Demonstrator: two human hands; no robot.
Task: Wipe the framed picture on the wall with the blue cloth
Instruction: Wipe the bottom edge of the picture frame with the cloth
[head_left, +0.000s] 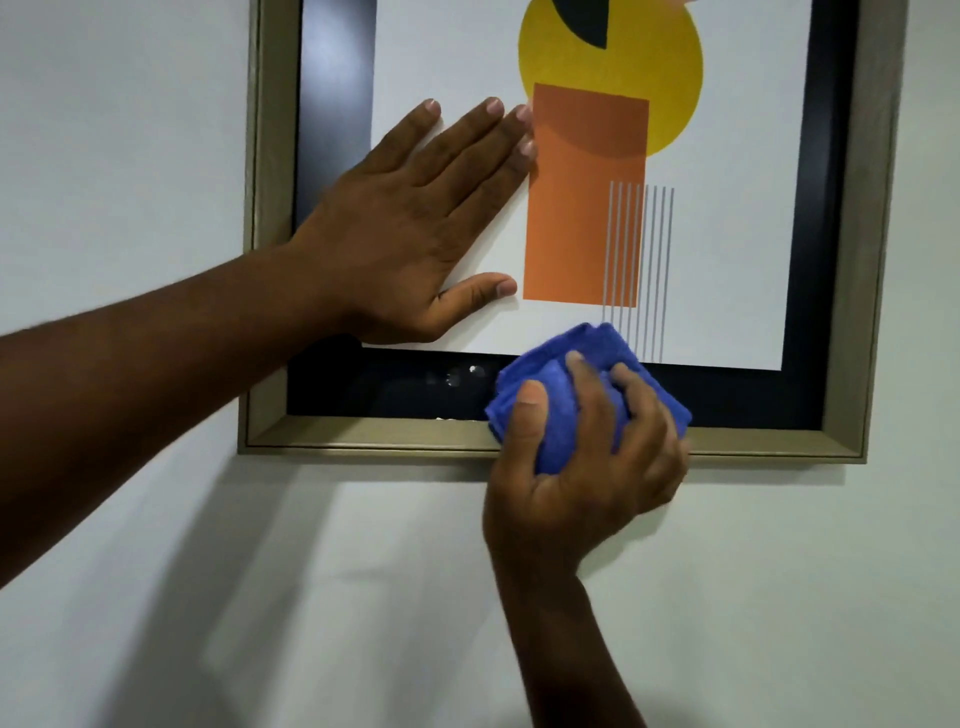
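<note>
The framed picture hangs on a white wall, with a dull gold frame, a black mount and a print of a yellow circle, an orange rectangle and thin grey lines. My left hand lies flat on the glass at the picture's lower left, fingers spread. My right hand grips a bunched blue cloth and presses it against the black mount and the bottom frame rail, just below the grey lines. A few pale smudges show on the mount to the left of the cloth.
The white wall surrounds the frame on the left, right and below. Shadows of my arms fall on it under the frame. The picture's top is cut off by the view.
</note>
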